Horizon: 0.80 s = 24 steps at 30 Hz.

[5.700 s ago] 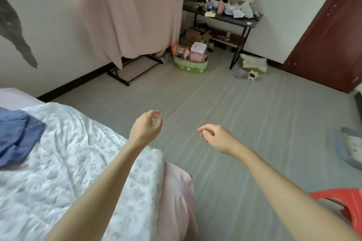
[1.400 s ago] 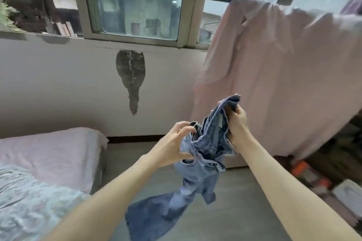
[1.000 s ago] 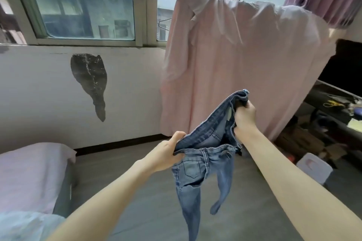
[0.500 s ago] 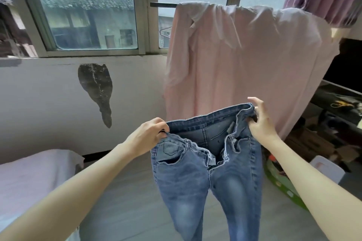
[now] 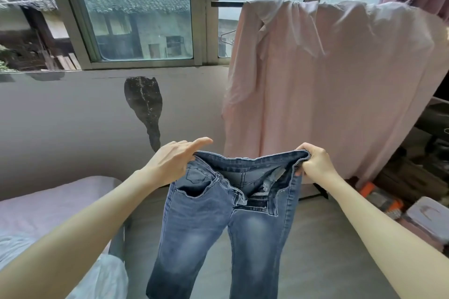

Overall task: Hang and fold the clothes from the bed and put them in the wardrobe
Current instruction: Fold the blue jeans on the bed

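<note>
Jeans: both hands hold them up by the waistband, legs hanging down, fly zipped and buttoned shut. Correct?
Not quite. The head view shows the jeans held by the waistband in the left hand and right hand, legs hanging down, but the fly is open, not fastened.

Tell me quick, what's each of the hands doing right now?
Left hand: grips the left end of the jeans waistband, index finger pointing out.
Right hand: fingers curled round the waistband's right end.

Blue jeans, fly open, hanging upright, waistband spread wide
</note>
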Each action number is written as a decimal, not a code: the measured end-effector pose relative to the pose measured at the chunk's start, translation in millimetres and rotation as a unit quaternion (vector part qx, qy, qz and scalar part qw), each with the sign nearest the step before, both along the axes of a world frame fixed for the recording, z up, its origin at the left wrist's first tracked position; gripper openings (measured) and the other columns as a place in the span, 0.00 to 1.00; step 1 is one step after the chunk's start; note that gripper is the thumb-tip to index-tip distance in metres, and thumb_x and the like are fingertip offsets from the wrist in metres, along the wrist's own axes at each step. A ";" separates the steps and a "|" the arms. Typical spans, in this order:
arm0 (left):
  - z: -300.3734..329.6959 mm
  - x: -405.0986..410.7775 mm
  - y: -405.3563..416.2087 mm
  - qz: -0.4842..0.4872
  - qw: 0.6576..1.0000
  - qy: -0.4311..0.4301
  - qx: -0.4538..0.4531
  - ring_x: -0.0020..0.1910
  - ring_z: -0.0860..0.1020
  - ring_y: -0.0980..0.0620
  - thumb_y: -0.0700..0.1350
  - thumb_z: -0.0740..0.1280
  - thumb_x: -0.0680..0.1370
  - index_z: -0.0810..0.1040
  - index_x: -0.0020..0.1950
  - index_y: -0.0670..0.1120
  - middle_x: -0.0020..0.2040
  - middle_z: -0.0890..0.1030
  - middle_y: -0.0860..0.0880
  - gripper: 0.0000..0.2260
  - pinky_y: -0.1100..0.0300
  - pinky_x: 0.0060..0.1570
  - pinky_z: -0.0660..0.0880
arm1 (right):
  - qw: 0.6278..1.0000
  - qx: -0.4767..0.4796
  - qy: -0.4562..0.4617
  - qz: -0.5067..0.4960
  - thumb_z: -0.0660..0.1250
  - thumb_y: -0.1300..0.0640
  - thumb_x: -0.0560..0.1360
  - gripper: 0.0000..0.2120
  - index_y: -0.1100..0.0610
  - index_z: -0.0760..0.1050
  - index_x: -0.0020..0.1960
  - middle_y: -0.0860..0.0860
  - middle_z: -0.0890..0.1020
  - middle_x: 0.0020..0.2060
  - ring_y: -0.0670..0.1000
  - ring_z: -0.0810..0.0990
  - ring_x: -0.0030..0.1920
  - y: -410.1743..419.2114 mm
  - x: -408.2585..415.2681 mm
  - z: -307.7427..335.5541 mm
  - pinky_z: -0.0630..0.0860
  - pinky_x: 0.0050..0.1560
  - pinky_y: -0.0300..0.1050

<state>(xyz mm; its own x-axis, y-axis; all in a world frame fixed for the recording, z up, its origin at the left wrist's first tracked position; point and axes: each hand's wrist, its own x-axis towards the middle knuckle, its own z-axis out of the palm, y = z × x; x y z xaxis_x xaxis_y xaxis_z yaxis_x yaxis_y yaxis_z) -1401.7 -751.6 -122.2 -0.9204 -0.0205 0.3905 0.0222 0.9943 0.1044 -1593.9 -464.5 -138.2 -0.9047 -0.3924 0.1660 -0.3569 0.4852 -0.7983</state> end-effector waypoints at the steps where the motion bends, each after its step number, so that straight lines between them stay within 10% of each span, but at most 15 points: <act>1: 3.5 5.4 -3.6 0.003 0.999 0.017 -0.036 0.44 0.75 0.47 0.30 0.64 0.73 0.70 0.67 0.52 0.45 0.79 0.49 0.27 0.59 0.43 0.67 | 0.998 -0.052 -0.038 0.009 0.54 0.80 0.67 0.17 0.60 0.73 0.37 0.55 0.78 0.32 0.51 0.79 0.33 -9.0 4.2 0.3 0.78 0.31 0.41; 8: 18.8 35.2 -1.3 -0.091 0.987 0.066 -0.115 0.45 0.79 0.47 0.25 0.72 0.60 0.82 0.46 0.45 0.42 0.81 0.50 0.21 0.58 0.42 0.76 | 0.985 -0.103 -0.060 0.128 0.55 0.81 0.68 0.19 0.58 0.72 0.38 0.57 0.75 0.49 0.53 0.72 0.45 -74.1 26.7 34.6 0.75 0.42 0.41; 12: 21.6 31.7 14.3 -0.107 0.989 0.101 -0.034 0.45 0.77 0.46 0.22 0.65 0.64 0.81 0.49 0.42 0.46 0.79 0.45 0.21 0.57 0.33 0.76 | 0.955 -0.103 -0.112 0.253 0.53 0.79 0.69 0.18 0.57 0.71 0.38 0.58 0.74 0.47 0.54 0.69 0.41 -111.2 54.9 58.7 0.68 0.39 0.45; 19: 8.9 17.3 31.5 -0.051 0.944 0.253 0.208 0.43 0.78 0.52 0.31 0.68 0.73 0.77 0.50 0.35 0.45 0.79 0.41 0.07 0.56 0.46 0.76 | 0.948 -0.056 -0.130 0.284 0.67 0.59 0.74 0.14 0.53 0.70 0.58 0.51 0.77 0.48 0.43 0.77 0.42 -136.0 89.1 59.5 0.74 0.39 0.32; 24: -1.3 6.6 41.0 -0.024 0.925 0.283 0.252 0.43 0.80 0.51 0.31 0.71 0.70 0.79 0.49 0.36 0.45 0.81 0.42 0.09 0.62 0.47 0.76 | 0.940 0.035 -0.124 0.317 0.60 0.45 0.77 0.21 0.58 0.73 0.62 0.53 0.79 0.58 0.50 0.77 0.58 -118.5 86.6 68.2 0.72 0.62 0.48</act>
<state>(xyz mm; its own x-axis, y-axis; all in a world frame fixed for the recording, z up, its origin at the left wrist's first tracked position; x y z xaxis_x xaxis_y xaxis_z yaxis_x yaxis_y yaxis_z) -1395.1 -710.6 -123.6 -0.5760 -0.2948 0.7625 0.2585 0.8192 0.5120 -1507.3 -583.0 -70.0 -0.4929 -0.8676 -0.0656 -0.3981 0.2919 -0.8697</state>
